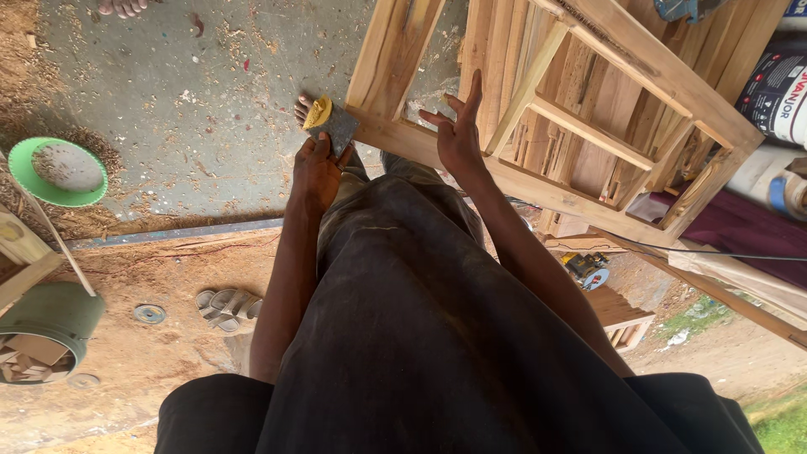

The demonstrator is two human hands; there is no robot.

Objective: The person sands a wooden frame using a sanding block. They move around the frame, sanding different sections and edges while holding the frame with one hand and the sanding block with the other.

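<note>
Down at arm's length, the left hand (318, 168) pinches a grey sheet of sandpaper folded over a yellow backing (329, 123), fingers clamped on its lower edge beside the pale wooden frame (538, 189); the right hand (458, 134) lies flat on that frame's rail, fingers spread apart

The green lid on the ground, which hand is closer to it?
Left. The left hand, gripping a sandpaper block, is on the green lid's side; the right hand rests on the wooden frame, farther away.
</note>
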